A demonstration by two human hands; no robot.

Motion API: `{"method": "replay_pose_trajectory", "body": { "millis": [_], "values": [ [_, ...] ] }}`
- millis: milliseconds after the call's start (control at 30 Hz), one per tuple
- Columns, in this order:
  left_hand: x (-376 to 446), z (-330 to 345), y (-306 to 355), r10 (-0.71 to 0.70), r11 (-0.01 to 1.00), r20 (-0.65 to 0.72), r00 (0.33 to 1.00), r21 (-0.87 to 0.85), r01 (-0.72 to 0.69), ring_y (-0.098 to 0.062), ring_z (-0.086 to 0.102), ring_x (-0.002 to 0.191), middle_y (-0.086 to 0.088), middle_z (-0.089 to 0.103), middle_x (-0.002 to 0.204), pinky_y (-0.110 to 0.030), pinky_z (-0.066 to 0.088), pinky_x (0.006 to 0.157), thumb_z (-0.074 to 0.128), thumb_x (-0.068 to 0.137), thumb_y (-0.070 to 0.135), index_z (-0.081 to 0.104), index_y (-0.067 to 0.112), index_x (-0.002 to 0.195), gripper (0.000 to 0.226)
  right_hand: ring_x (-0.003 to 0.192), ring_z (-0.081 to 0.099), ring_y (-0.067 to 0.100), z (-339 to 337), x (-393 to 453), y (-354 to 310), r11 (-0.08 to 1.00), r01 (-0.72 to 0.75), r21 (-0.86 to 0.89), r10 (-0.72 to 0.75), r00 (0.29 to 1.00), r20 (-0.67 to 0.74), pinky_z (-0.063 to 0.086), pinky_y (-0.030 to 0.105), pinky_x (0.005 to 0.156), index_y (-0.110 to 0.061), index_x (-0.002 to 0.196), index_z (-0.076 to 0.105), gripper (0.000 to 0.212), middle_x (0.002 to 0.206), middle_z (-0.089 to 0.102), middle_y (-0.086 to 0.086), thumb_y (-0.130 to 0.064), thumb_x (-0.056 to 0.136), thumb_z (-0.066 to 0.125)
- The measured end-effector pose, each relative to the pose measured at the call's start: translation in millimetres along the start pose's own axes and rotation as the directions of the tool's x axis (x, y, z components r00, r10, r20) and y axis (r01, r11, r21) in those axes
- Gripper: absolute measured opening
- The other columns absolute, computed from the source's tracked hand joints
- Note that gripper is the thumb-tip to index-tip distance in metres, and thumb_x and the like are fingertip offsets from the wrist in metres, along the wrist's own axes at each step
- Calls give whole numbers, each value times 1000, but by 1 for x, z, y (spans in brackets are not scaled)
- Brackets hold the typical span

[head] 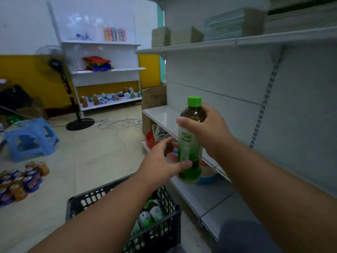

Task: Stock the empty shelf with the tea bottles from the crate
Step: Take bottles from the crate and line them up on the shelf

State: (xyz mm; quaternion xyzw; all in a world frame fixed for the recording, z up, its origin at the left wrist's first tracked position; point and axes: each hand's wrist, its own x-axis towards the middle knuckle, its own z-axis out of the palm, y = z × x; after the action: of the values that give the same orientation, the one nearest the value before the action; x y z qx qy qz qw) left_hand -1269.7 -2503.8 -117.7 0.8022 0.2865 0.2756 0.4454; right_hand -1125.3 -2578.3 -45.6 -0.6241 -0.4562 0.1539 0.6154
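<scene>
Grey metal shelf (206, 196) runs along the right wall unit, bare where it shows. Lower tier beneath it carries a red bowl (149, 139) and a blue bowl (207, 177), plus a blurred packet, possibly paper.

Upper shelf (200, 45) holds cardboard boxes (160, 37) and a stack of flat packs (225, 26).

Tiled floor (94, 152) carries: black crate (164, 232) with tea bottles (151, 216) inside, shrink-wrapped cans (21, 181) at left, blue plastic stool (30, 139), standing fan (80, 123), white cable (118, 123).
</scene>
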Motion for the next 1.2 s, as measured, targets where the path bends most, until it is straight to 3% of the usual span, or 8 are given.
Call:
{"method": "replay_pose_trajectory", "body": {
  "millis": [100, 300, 533, 633, 833, 933, 1000, 1200],
  "values": [
    [18, 27, 11, 64, 998, 80, 995, 21, -66, 14, 55, 104, 21, 56, 129, -2, 41, 68, 83, 53, 63, 36, 30, 152, 114, 96, 68, 13, -34, 1, 5, 998, 17, -55, -20, 998, -56, 57, 43, 89, -24, 109, 65, 41, 102, 71, -5, -36, 75, 84],
    [86, 91, -16, 32, 999, 243, 969, 23, -39, -5, 51, 125, 12, 54, 140, -17, 45, 92, 90, 64, 46, 35, 28, 152, 105, 90, 69, 8, -77, 31, 65, 993, -11, -115, -12, 980, -200, 59, 42, 86, -25, 103, 66, 39, 97, 72, -6, -39, 71, 84],
    [179, 187, -64, 80, 971, 382, 921, 179, -159, -7, 48, 127, 9, 50, 145, -27, 42, 102, 84, 61, 65, 38, 27, 150, 107, 85, 68, 7, -122, 73, 166, 953, -167, -252, 65, 927, -368, 59, 42, 83, -25, 100, 64, 39, 92, 70, -8, -42, 71, 84],
    [211, 233, -77, 104, 951, 444, 890, 218, -220, -11, 46, 130, 7, 45, 149, -26, 37, 99, 77, 56, 78, 34, 29, 152, 116, 80, 65, 0, -150, 84, 201, 924, -219, -312, 56, 888, -456, 55, 28, 73, -30, 96, 61, 36, 88, 67, -12, -45, 71, 83],
    [232, 313, -86, 118, 918, 598, 793, 238, -317, -21, 53, 122, -1, 54, 137, -43, 49, 101, 65, 57, 86, 48, 23, 138, 104, 82, 62, -2, -193, 80, 245, 844, -351, -406, 59, 813, -579, 52, 25, 72, -40, 102, 51, 46, 92, 62, -18, -56, 71, 80],
    [224, 330, -98, 133, 759, 606, 784, 447, -474, -25, 20, 150, -11, 25, 163, -39, 14, 123, 42, 70, 90, 20, 12, 157, 119, 95, 60, 10, -207, 75, 250, 770, -421, -479, 81, 809, -582, 54, 34, 79, -36, 115, 46, 63, 108, 59, -9, -66, 68, 74],
    [216, 336, -105, 145, 677, 597, 789, 522, -519, -22, -2, 154, -10, 3, 168, -34, -5, 121, 23, 71, 92, 0, 9, 159, 123, 95, 59, 11, -212, 68, 248, 730, -462, -503, 112, 808, -579, 53, 32, 75, -37, 116, 42, 71, 111, 56, -8, -69, 63, 75],
    [217, 343, -110, 150, 608, 566, 811, 594, -527, -24, -12, 153, -12, -6, 167, -40, -11, 121, 3, 70, 90, -8, 7, 158, 121, 92, 59, 3, -207, 54, 255, 723, -512, -464, 150, 772, -618, 48, 22, 67, -38, 113, 41, 71, 106, 57, -15, -50, 62, 89]
  ]
}}
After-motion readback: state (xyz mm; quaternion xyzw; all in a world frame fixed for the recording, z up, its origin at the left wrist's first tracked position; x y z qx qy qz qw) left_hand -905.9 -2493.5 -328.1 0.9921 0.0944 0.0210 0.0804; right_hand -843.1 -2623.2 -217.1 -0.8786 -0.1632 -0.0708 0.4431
